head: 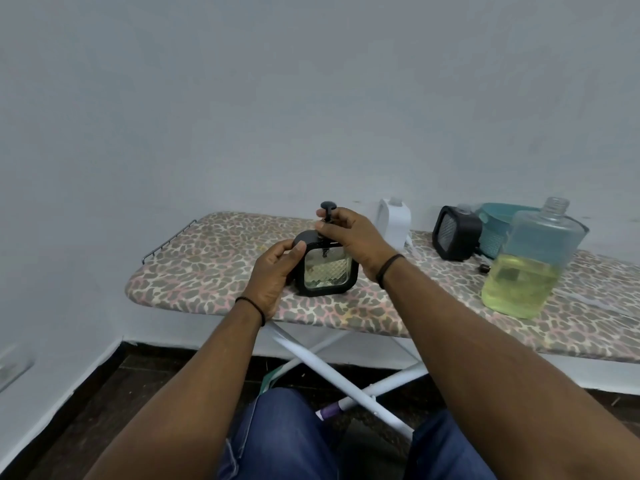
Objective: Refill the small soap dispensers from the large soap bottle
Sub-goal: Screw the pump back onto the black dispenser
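Observation:
A small square black soap dispenser [325, 271] with a clear patterned window stands on the ironing board [207, 271]. My left hand [273, 275] grips its left side. My right hand [349, 233] pinches the black pump head [328, 206] and its collar on top. Pale yellowish liquid shows inside the window. A second small black dispenser [455, 233] stands further right, without a pump on it. The large clear soap bottle [533, 261] stands uncapped at the right, roughly half full of yellow-green liquid.
A white container [394, 220] stands behind my right hand by the wall. A teal basket [495, 223] sits behind the second dispenser. A small black cap [483, 269] lies near the large bottle. The board's white legs [329, 368] cross below, above my knees.

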